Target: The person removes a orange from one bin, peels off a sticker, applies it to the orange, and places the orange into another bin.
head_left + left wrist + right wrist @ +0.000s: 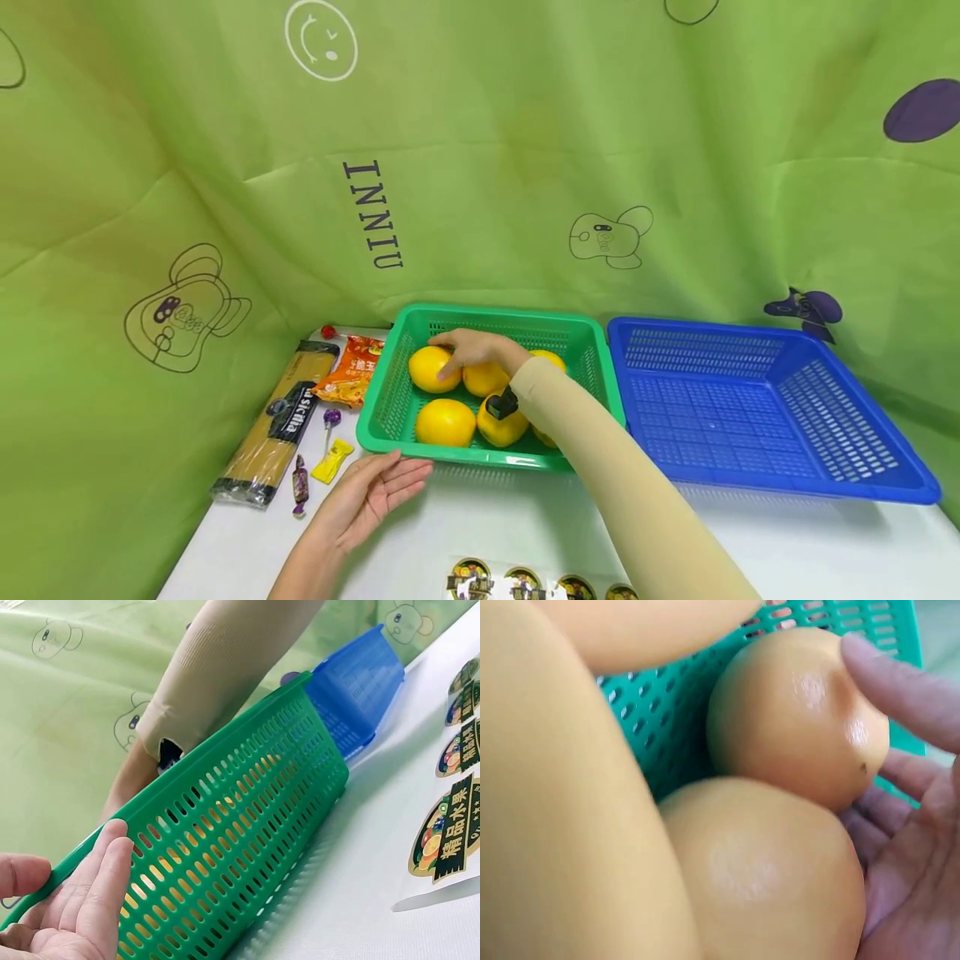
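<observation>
Inside the green basket lie several yellow-orange oranges, among them one at the front left. My right hand reaches in from above and grips the orange at the back left. In the right wrist view the thumb lies across that orange, with fingers around its far side; another orange sits against the palm. My left hand is at the basket's front left, palm up, fingers straight along the outer wall. Its thumb touches the rim.
A blue basket stands right of the green one. At left lie a spaghetti pack, an orange snack bag, a purple lollipop, and yellow and purple wrapped candies. Round fruit stickers lie in front. A green curtain hangs behind.
</observation>
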{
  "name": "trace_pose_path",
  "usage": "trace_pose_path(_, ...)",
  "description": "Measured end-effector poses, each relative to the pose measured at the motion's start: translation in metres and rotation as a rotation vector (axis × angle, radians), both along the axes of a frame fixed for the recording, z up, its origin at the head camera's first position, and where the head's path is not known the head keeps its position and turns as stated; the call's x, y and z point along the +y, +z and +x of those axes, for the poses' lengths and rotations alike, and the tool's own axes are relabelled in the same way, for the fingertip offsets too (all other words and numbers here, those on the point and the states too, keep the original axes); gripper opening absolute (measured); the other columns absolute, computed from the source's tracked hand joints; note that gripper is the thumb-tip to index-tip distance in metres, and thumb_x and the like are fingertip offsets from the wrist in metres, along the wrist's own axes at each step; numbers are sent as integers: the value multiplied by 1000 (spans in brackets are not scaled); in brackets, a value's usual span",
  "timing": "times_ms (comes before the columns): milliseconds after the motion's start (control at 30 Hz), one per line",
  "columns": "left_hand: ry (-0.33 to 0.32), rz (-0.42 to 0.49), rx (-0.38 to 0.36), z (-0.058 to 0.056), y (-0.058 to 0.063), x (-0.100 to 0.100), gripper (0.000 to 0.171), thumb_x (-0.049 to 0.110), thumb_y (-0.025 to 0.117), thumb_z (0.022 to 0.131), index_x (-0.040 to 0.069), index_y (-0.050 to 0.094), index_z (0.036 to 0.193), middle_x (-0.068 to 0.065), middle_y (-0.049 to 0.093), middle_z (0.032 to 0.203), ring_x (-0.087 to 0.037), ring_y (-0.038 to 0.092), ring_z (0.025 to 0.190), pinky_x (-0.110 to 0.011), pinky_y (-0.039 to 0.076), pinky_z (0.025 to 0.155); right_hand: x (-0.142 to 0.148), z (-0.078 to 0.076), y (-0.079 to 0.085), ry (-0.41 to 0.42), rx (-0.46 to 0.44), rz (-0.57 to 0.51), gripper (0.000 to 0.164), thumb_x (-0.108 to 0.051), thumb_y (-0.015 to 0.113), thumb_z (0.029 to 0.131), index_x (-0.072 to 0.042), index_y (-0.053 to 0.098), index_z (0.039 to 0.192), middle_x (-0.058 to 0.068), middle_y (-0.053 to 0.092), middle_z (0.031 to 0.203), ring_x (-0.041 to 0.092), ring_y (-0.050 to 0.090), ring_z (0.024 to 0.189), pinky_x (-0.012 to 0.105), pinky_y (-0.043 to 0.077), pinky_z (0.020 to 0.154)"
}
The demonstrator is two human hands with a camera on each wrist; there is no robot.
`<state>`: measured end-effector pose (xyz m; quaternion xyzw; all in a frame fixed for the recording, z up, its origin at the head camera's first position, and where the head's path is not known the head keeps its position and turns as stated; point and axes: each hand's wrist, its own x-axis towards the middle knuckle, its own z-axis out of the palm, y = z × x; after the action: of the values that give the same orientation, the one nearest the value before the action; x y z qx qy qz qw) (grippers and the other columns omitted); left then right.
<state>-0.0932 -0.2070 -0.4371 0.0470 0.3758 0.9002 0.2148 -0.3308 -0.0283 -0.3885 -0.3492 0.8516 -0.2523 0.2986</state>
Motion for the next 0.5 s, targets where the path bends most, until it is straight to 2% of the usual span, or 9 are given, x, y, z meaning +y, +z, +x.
trace_pose_path(267,9,-21,-7,-1,2,1,21,14,36,104,2,51,111,-16,68,111,-26,64,109,-35,49,98,-3,4,-3,-19,53,13,77,-22,74,83,-16,34,147,6,42,145,23,42,128,40,36,110)
trace_pose_path(400,3,-15,-10,-1,1,1,22,13,35,104,1,52,111,-17,68,111,-26,64,109,-35,49,97,-2,5,-4,-20,61,-23,75,-22,76,81,-20,38,145,3,45,143,20,45,124,37,38,108)
trace_pose_path(500,-7,4,0,-1,1,0,23,12,35,104,1,52,112,-18,68,112,-26,64,110,-35,49,98,0,7,1,-29,51,-70,74,-21,76,81,-24,38,145,2,43,144,19,45,123,38,38,108)
